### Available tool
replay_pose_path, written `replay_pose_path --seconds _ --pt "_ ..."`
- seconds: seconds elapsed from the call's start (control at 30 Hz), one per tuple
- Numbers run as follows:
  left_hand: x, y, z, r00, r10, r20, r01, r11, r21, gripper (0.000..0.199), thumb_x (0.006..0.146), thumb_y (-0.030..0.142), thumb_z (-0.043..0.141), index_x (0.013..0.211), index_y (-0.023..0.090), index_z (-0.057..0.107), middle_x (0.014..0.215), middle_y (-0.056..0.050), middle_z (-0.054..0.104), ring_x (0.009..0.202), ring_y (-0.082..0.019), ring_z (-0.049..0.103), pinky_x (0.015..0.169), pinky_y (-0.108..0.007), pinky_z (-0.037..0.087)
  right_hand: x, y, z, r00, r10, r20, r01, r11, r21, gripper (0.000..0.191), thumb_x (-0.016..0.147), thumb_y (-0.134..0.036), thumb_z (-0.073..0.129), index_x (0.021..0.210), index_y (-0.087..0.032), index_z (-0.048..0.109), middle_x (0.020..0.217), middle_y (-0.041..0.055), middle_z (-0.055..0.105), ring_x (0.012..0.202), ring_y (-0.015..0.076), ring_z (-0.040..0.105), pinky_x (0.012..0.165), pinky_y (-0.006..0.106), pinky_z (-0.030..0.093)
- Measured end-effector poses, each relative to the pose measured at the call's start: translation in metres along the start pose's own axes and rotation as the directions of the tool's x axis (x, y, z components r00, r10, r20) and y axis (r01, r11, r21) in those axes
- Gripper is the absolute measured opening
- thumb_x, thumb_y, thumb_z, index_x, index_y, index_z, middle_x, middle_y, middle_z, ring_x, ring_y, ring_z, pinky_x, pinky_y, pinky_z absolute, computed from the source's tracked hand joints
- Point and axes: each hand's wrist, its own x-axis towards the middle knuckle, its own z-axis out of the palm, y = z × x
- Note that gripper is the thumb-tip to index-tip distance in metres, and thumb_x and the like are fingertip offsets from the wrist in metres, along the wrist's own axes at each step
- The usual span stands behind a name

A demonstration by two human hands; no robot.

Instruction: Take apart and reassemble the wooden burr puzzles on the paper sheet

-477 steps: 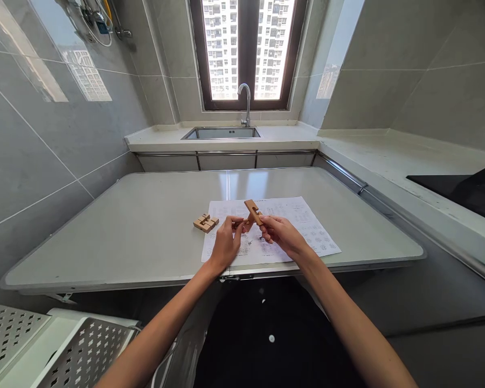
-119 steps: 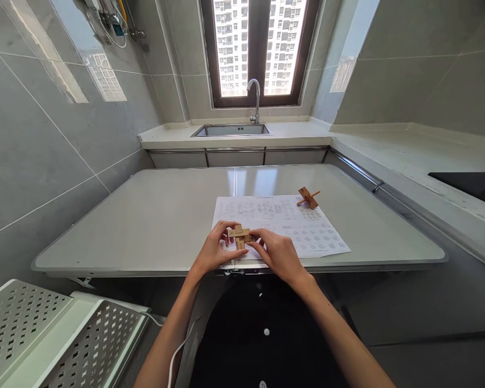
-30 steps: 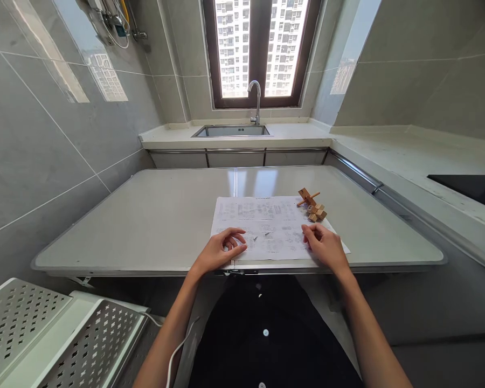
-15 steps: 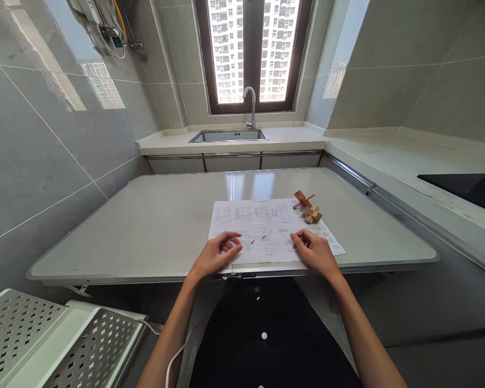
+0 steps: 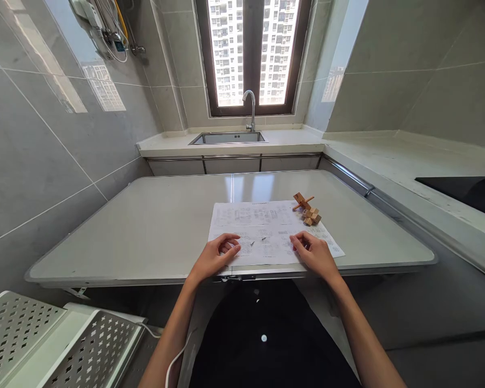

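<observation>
A printed white sheet (image 5: 262, 215) lies near the front edge of the table. My left hand (image 5: 218, 254) rests at its left front corner, loosely curled, fingers slightly apart and nothing visible in them. At the sheet's right front part lies my right hand (image 5: 313, 252), also loosely bent, with a small gap between thumb and forefinger and no object showing. Two small metal pieces, one nearer (image 5: 252, 244) and one farther (image 5: 263, 238), lie on the paper between the hands. Beyond my right hand sit an interlocked wooden block piece (image 5: 311, 216) and a brown wooden piece with a stick (image 5: 302, 201).
The pale table (image 5: 145, 231) extends to both sides. Behind it are a counter with a sink (image 5: 228, 138) and a faucet (image 5: 251, 110) below a window. A perforated white rack (image 5: 75, 345) stands at the lower left, with a white cable (image 5: 175, 358) near my left forearm.
The camera view has tilted very slightly, so the table and sheet appear a little lower. Both hands and the objects keep their places on the sheet.
</observation>
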Motion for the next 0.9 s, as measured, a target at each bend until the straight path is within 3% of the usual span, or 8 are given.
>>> replay_pose_path --seconds 0.9 --pt "-0.0010 -0.0003 -0.0003 1.000 -0.026 0.003 0.026 1.000 0.009 0.045 0.095 0.055 0.065 0.126 0.023 0.069 0.103 -0.005 0.075 0.086 -0.018 0.067 0.082 -0.031 0.055 0.0009 0.0036 0.0016 1.000 0.011 0.001 -0.011 1.000 0.011 0.040 0.098 -0.057 0.054 0.080 -0.023 0.065 0.070 0.0023 0.072 0.065 0.0204 0.060 0.067 0.031 0.044"
